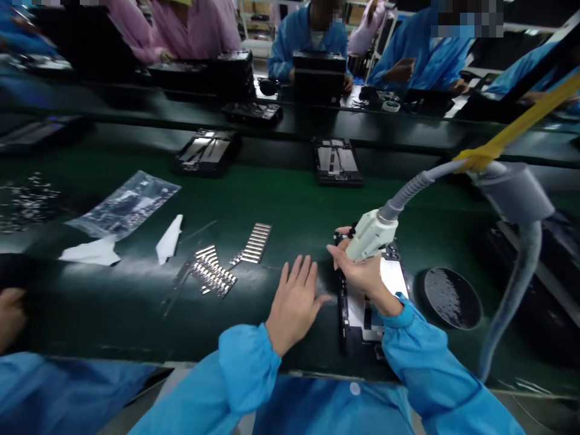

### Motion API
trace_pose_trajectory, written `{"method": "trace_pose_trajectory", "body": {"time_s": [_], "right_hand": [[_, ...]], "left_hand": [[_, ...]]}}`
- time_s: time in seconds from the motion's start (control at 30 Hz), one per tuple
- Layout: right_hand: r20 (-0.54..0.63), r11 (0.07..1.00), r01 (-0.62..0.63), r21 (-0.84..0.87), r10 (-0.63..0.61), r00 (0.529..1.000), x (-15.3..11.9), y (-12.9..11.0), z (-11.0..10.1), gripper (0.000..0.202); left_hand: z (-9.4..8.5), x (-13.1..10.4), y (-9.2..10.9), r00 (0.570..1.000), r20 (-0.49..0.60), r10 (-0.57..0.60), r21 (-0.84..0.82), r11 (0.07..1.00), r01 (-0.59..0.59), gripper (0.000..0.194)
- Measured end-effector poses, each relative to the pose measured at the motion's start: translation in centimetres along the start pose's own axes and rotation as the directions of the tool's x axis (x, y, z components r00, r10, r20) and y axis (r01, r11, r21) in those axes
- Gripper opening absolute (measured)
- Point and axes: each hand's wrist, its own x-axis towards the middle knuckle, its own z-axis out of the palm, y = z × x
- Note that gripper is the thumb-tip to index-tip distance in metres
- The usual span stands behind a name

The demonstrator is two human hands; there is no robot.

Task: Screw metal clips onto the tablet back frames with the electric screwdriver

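My right hand point(362, 272) is wrapped round a pale green power screwdriver point(372, 234), whose grey cable rises to the right. The tool is over the upper part of an open black tablet-like device point(347, 320) with white panels inside; its tip is hidden by my fingers. Left of the device, my left hand point(294, 302) lies palm down with its fingers spread, holding nothing. Beyond it on the left are a metallic strip of small parts point(257, 243) and a crossed pile of similar strips point(214, 273).
A round black dish point(452, 298) holds small grey pieces at the right, near a hanging hose point(516, 290). Plastic bag point(127, 202) and white scraps point(93, 251) lie left on the green table point(272, 202). A neighbour's hand point(11, 319) shows at far left.
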Motion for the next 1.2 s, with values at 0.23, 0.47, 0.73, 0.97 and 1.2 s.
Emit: {"method": "trace_pose_trajectory", "body": {"time_s": [0.23,0.47,0.73,0.97,1.2], "right_hand": [[-0.098,0.993,0.065,0.101,-0.055,0.994,0.2,-1.8,-1.0,0.037],[-0.142,0.989,0.123,0.087,-0.110,0.984,-0.2,-3.4,-3.5,0.040],[-0.265,0.988,0.149,0.036,-0.135,0.955,-0.9,-3.1,-8.5,0.044],[-0.324,0.994,0.105,0.019,-0.094,0.941,-1.3,-2.8,-11.0,0.044],[-0.265,0.999,0.028,-0.037,-0.036,0.964,-1.8,-1.4,-15.7,0.030]], "left_hand": [[-1.6,-5.4,-4.2,0.991,-0.127,-0.037,0.238,0.969,0.066,0.053],[-8.7,1.5,-9.2,0.816,-0.095,-0.570,0.285,0.770,0.571,0.050],[-8.4,3.0,-6.3,0.884,-0.035,-0.466,0.171,0.869,0.465,0.007],[-4.9,3.2,-0.2,0.957,0.128,-0.260,0.060,0.965,0.254,0.032],[-7.4,10.8,-6.5,0.947,0.305,-0.101,0.034,0.995,0.095,0.047]]}}
